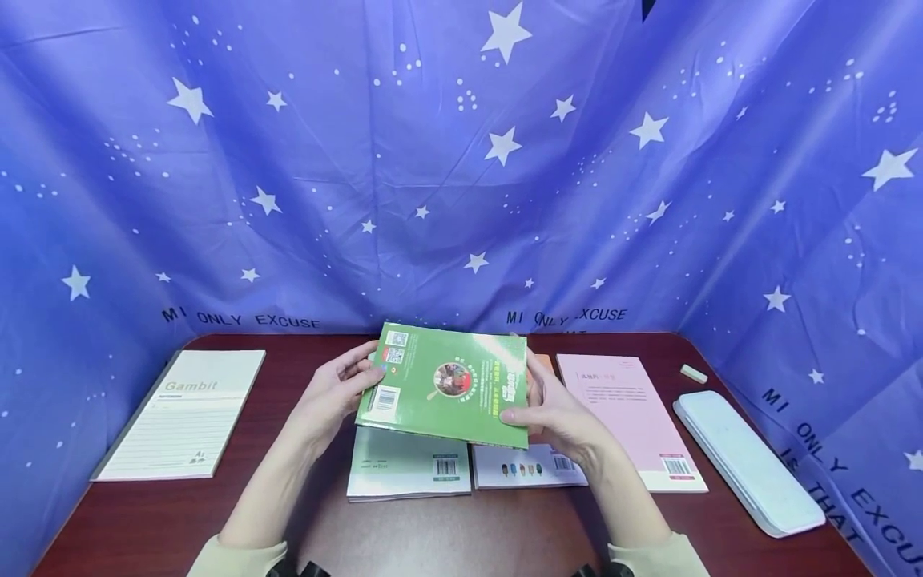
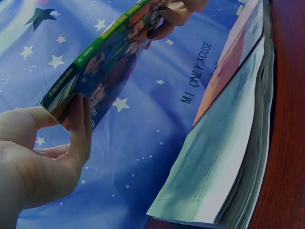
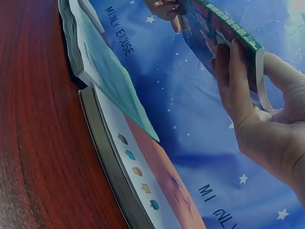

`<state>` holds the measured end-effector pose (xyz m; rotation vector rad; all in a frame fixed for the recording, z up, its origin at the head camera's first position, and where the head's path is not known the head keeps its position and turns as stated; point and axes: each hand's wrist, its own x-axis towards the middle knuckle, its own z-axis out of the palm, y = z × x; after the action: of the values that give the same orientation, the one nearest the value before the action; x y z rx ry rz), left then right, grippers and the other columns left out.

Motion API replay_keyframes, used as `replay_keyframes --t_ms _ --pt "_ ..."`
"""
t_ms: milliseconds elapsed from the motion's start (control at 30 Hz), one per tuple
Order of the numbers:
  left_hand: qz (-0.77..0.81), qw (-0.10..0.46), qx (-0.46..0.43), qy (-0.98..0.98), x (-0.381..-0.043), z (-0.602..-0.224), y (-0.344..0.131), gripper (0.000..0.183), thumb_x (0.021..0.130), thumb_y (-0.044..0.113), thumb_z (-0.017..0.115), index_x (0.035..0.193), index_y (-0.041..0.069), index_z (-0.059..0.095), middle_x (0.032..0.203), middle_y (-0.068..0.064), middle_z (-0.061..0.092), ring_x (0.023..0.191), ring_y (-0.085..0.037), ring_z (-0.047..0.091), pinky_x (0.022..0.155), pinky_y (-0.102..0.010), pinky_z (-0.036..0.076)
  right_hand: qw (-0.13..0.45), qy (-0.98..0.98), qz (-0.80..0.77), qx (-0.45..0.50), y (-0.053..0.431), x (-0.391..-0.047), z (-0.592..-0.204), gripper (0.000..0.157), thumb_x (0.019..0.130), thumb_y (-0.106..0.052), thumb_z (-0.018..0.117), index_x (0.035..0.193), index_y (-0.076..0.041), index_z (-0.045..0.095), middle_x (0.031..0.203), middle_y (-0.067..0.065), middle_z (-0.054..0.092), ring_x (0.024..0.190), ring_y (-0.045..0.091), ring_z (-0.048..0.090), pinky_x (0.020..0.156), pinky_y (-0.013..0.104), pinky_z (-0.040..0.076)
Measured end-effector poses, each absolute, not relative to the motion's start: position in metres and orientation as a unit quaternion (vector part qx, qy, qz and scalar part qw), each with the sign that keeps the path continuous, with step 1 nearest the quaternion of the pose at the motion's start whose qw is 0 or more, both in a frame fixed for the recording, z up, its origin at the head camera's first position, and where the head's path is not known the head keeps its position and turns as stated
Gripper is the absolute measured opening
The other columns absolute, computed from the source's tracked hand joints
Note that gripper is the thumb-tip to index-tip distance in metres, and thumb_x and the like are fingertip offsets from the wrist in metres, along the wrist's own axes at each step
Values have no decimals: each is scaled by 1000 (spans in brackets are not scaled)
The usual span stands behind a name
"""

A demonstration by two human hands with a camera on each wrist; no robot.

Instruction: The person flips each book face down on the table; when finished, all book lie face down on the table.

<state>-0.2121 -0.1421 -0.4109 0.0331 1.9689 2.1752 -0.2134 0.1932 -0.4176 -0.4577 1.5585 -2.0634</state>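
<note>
A green book (image 1: pixel 425 377) is held up between both hands, its back cover with a barcode and a round picture facing the head view. My left hand (image 1: pixel 337 393) pinches its left edge, thumb on the green side and fingers beneath. The right hand (image 1: pixel 558 409) grips the opposite edge the same way. Both wrist views show the darker illustrated underside of the book (image 2: pixel 112 62). Below it on the table lie a pale green book (image 1: pixel 407 465) and, to the right, a white and orange book (image 3: pixel 143 157) with small ice-cream pictures, both partly hidden in the head view.
A cream notepad (image 1: pixel 191 417) marked Gambit lies at the left of the dark red table (image 1: pixel 288 525). On the right are a pink book (image 1: pixel 627 417), a pale blue pencil case (image 1: pixel 746 465) and a small white eraser (image 1: pixel 694 373). A blue star-patterned curtain (image 1: pixel 433 264) stands behind.
</note>
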Motion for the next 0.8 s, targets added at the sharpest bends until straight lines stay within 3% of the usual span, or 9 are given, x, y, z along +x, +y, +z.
replay_keyframes --t_ms 133,267,533,633,700,800 --pt "727 124 33 675 -213 -410 -145 65 103 18 62 159 6 32 96 9 62 91 -6 68 82 -28 61 246 584 -753 -177 194 -212 -418 106 89 13 65 165 -34 9 123 8 75 106 26 76 85 46 64" --pt "721 118 39 682 -213 -409 -150 61 104 22 61 158 8 35 91 11 68 86 -8 70 80 -32 62 228 598 -747 -178 190 -215 -418 99 90 12 63 166 -26 12 115 8 77 99 21 78 83 36 65" --pt "715 80 34 693 -205 -412 -170 57 99 10 65 148 0 37 95 8 66 84 -8 70 78 -32 63 228 592 -758 -148 166 -238 -411 81 97 8 58 165 -21 24 121 7 75 99 19 77 82 32 65" --pt "717 68 29 693 -203 -411 -178 53 97 8 68 141 0 38 94 6 67 84 -8 71 78 -33 64 220 609 -749 -144 156 -250 -407 73 100 4 56 163 -21 29 109 6 78 83 15 77 65 25 63" --pt "714 62 24 697 -203 -408 -183 51 96 8 69 137 0 39 93 6 66 84 -8 70 77 -32 64 218 618 -743 -136 149 -258 -405 69 101 1 56 162 -21 33 102 5 79 69 11 74 52 20 57" --pt "703 56 18 709 -202 -404 -193 49 96 9 69 134 1 39 91 6 66 82 -7 70 75 -31 65 225 628 -734 -128 137 -270 -404 64 102 -3 57 161 -21 36 99 4 79 59 9 68 41 18 45"
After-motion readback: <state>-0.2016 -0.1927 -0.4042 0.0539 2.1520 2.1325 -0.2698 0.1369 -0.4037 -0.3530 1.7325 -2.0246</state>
